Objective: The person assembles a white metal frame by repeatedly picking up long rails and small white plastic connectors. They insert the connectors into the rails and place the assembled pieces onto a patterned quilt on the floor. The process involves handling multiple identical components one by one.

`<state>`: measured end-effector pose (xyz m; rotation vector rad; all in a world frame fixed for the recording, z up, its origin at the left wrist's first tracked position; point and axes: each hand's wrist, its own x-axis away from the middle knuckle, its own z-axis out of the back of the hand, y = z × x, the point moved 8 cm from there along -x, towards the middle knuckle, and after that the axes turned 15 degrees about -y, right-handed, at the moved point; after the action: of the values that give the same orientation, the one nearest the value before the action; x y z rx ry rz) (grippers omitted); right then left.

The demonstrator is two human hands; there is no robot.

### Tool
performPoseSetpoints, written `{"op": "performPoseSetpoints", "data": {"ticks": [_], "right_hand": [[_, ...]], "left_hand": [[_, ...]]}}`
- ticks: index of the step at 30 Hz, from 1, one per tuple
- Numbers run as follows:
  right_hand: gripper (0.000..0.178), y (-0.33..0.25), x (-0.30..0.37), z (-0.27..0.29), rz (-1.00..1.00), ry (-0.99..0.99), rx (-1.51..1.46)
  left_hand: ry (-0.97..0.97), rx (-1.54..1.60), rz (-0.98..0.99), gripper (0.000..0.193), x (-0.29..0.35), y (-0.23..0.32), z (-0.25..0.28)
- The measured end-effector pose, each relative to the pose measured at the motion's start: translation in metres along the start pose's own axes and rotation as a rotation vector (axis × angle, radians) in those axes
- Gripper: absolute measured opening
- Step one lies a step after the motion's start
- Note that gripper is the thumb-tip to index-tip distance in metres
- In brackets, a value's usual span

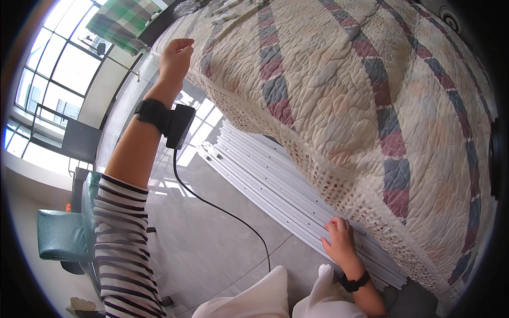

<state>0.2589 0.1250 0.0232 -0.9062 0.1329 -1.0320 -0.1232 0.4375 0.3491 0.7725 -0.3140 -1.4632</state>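
Note:
A bundle of long white strips [265, 177] with small dark holes lies on the grey floor, partly hidden beneath the overhang of a quilt [339, 95]. My right hand [342, 241] rests over the near part of these strips, its fingers slightly bent and the thumb apart, gripping nothing that I can see. Farther off to the left, my left hand [176, 58] is raised beside the quilt's edge. Its fingers are curled closed, and whatever may be inside them is hidden.
On my left wrist sits a black device [180, 126] with a black cable [228, 211] hanging toward my legs. A green cushioned chair [61, 235] stands at the left. The quilt's lace border [318, 167] droops over the strips. Light-coloured items [233, 16] lie on the quilt's far part.

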Motion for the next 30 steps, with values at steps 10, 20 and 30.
{"op": "performPoseSetpoints", "data": {"ticks": [10, 20, 30], "right_hand": [[0.048, 0.081, 0.006, -0.112, -0.143, -0.155, -0.394], [0.047, 0.035, -0.007, -0.029, -0.104, -0.161, -0.196], [0.034, 0.042, 0.017, 0.003, -0.104, 0.014, -0.112]], "left_hand": [[-0.517, -0.383, -0.166, 0.07, -0.152, -0.006, -0.091], [-0.292, -0.692, -0.27, 0.036, -0.158, -0.001, -0.072], [0.038, 0.531, -0.274, 0.064, 0.097, -0.003, -0.064]]}}
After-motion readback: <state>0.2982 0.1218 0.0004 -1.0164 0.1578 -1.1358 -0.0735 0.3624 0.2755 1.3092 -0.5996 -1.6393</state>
